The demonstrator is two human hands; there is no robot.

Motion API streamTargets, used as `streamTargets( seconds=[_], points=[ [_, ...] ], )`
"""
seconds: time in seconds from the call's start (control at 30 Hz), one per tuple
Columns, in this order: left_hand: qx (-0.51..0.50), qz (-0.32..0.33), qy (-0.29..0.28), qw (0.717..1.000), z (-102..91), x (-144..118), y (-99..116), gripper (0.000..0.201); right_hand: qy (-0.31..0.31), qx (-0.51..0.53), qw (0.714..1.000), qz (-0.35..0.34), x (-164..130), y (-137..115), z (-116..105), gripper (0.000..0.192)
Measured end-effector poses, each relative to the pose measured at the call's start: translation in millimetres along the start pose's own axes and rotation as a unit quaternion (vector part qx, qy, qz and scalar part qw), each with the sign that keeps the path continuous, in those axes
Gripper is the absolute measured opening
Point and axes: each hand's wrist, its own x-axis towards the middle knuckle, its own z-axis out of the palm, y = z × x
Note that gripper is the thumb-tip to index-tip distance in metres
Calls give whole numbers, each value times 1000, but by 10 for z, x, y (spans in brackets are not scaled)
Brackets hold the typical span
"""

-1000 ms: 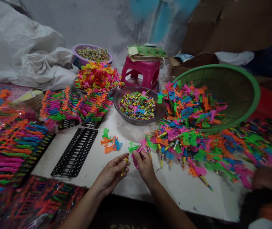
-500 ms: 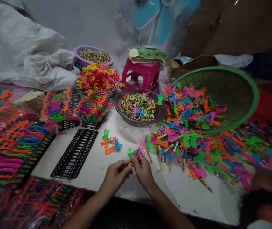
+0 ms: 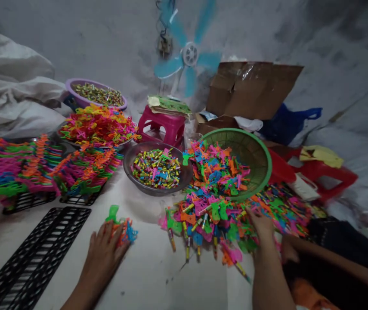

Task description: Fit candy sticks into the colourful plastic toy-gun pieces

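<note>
My left hand [image 3: 103, 247] lies over a small group of plastic toy pieces [image 3: 127, 232], fingers stretched out and touching them. A green piece [image 3: 112, 212] pokes out beyond the fingertips, and the palm hides part of the group. On the other side, my right hand [image 3: 261, 226] reaches into a heap of bright plastic toys [image 3: 203, 215], some with small yellow-banded tubes attached. Its fingers are blurred and partly hidden, so I cannot tell whether they grip anything. Left of my left hand lies a black slotted rack [image 3: 38, 254].
Behind stand a metal bowl of small tubes [image 3: 158, 189], a green basket [image 3: 267, 165] and a pink stool [image 3: 164, 125]. Filled racks [image 3: 83, 172] are at left. A fan [image 3: 190, 54] turns at the back. Another person's arm [image 3: 319, 254] is close on the right.
My hands were together holding a pink piece with a tube; they are now apart. The left moved to the small group, the right to the heap. The view swung right and up.
</note>
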Motion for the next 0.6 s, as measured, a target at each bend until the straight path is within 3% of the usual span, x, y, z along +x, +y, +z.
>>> streamTargets(
  seconds=[0.1,0.17,0.2,0.3,0.4,0.43,0.5,0.6],
  points=[
    [-33,99,0,995,99,-52,24,47,112,-153,982,23,105,-7,32,48],
    [-57,115,13,992,113,-63,38,52,172,-168,968,-66,154,-167,121,50],
    [-67,108,21,992,108,-60,41,53,170,-158,964,-129,180,-289,187,48],
    [-96,73,35,992,82,-31,26,50,74,-176,949,-251,290,-708,435,52],
    [-116,43,36,992,78,-12,-14,41,-49,-271,933,-231,474,-989,670,73],
    [-121,40,34,991,84,-11,-30,38,-91,-290,925,-229,543,-1030,727,72],
    [-131,34,32,990,102,-15,-60,33,-150,-297,909,-249,667,-1058,797,54],
    [-139,31,36,989,128,-21,-89,29,-153,-276,906,-283,788,-1044,785,27]
  ],
)
